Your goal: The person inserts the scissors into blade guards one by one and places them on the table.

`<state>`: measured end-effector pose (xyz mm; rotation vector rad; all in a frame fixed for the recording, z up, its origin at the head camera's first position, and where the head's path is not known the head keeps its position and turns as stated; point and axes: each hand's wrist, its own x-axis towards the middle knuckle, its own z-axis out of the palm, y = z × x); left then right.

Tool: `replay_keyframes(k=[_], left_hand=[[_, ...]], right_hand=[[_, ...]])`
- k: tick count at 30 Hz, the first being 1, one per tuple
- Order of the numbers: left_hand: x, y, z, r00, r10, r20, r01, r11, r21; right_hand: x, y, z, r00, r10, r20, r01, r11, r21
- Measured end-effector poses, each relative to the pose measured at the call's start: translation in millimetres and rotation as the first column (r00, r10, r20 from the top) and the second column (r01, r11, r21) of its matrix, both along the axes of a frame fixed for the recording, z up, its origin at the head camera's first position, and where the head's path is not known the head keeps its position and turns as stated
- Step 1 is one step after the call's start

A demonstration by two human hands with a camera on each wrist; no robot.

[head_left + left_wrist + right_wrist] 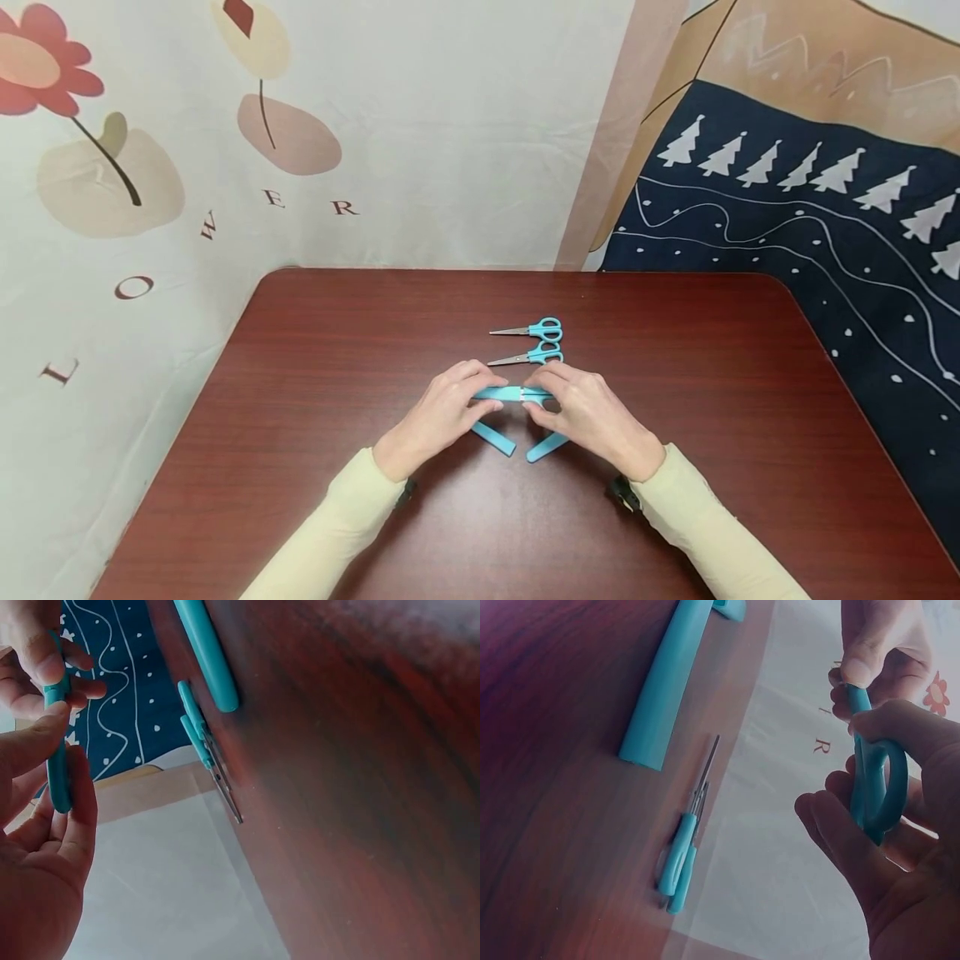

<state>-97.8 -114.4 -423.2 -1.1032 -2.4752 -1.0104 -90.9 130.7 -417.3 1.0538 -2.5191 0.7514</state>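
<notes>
Above the table, a pair of scissors with light-blue handles (870, 787) is held between both hands. My left hand (447, 408) pinches a long light-blue blade cover (498, 393) between thumb and fingers. The scissors' handle rings are gripped by my right hand (588, 417). Handle and cover meet end to end, with a thin pale line at the join; the blades are hidden. Below the hands, two more blue covers lie slanted on the table, one left (495, 438) and one right (547, 447), their upper ends hidden by the hands.
Just beyond the hands, two more blue-handled scissors lie with bare blades pointing left, a farther pair (545, 330) and a nearer pair (542, 355). The brown wooden table (337, 333) ends at a printed cloth backdrop (450, 167).
</notes>
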Motion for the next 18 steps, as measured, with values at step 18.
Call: replay_keyframes(k=[18], left_hand=[[4.0,-4.4,-9.0,0.995,0.000,-0.102,-0.001,1.000,-0.009]], right_hand=[[4.2,-2.0,1.8,0.998,-0.006,0.056,0.004,0.999,0.045]])
